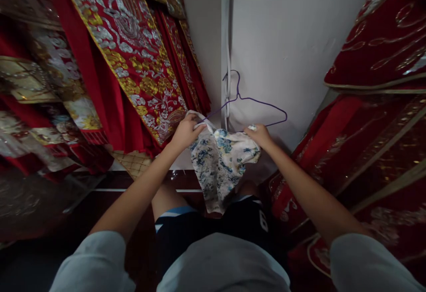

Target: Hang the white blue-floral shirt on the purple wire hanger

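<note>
A small white garment with blue flowers (pixel 219 163) hangs between my two hands, above my lap. My left hand (pixel 188 130) is closed on its white strap edge at the upper left. At the garment's upper right side, my right hand (pixel 259 136) pinches the cloth. Behind the garment is a purple wire hanger (pixel 262 101), its hook up by a pale strip on the wall. The hanger's left arm runs down to my left hand; whether it lies inside the garment there is hard to tell. Its right arm is bare of cloth.
Red embroidered costumes with gold and silver (pixel 133 48) hang at the left. More red garments (pixel 382 52) hang at the right, close to my right forearm. A pale wall (pixel 282 30) stands straight ahead.
</note>
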Motion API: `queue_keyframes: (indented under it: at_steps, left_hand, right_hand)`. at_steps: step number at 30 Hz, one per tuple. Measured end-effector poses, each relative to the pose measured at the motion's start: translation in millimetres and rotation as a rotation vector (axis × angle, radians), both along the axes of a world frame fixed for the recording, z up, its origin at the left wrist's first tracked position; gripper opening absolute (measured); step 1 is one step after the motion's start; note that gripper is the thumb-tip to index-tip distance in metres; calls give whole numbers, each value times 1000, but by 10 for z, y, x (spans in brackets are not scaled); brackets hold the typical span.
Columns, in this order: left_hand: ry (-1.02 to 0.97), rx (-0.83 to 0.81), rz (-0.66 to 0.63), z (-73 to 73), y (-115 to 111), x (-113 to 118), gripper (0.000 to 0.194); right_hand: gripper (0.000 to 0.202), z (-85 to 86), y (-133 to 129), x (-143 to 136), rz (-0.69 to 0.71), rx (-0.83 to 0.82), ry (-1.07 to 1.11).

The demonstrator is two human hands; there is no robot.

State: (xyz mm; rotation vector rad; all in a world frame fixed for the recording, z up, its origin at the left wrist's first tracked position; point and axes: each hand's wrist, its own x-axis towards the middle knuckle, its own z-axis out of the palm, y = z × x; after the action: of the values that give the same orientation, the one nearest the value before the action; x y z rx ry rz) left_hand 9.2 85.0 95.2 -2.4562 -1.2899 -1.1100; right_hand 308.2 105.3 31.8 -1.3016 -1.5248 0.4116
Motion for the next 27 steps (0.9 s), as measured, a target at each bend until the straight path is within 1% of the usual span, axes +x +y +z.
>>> queue_keyframes:
  at_steps: [2, 3, 6, 9, 10, 12, 14, 16, 17, 18, 19, 20, 21, 23, 24, 25, 27]
  left_hand:
    - [-15, 34, -53, 82, 73, 167, 38]
    - [-27, 44, -55, 115, 100, 248, 36]
    - [-53, 75, 34, 170, 136, 417, 32]
    - [-56, 95, 140, 177, 131, 441, 28]
    - [-55, 99, 160, 177, 130, 422, 29]
    - [-30, 108, 166, 182, 134, 371, 30]
    - [28, 116, 145, 199, 143, 324, 29]
    - [88, 117, 134, 234, 145, 300, 31]
    - [112, 116, 135, 258, 142, 297, 31]
    - [135, 117, 138, 285, 136, 298, 31]
    - [154, 118, 142, 314, 128, 300, 31]
    - [168, 120, 146, 341, 120, 302, 31]
    - [174, 122, 153, 366, 111, 302, 30]
    - [157, 130, 168, 399, 100, 286, 30]
    - [133, 136, 169, 404, 100, 267, 30]
    - [98, 146, 164, 401, 105, 240, 30]
    - [2, 163, 153, 368, 133, 161, 30]
  right_hand:
    - [46, -4, -55, -63, 44, -22, 12]
    - [48, -5, -84, -92, 57, -27, 25]
    - [49, -1, -189, -117, 85, -6, 68]
    - [43, -24, -334, -11, 124, 109, 98]
    - [49, -45, -385, 48, 116, 157, 102]
    - [74, -99, -464, 187, 68, 231, 103]
    - [93, -138, -485, 336, 12, 247, 108]
    - [104, -123, -434, 476, -38, 238, 112]
    - [106, -90, -389, 537, -74, 228, 114]
    - [104, -40, -341, 589, -118, 212, 112]
    - [97, 21, -295, 631, -166, 187, 105]
    - [84, 88, -259, 664, -213, 155, 91]
    - [66, 155, -239, 687, -254, 120, 72]
    - [32, 265, -249, 711, -294, 68, 32]
    - [23, 300, -277, 716, -285, 55, 23]
    - [18, 320, -314, 720, -256, 50, 30]
    - [15, 324, -392, 732, -163, 41, 121]
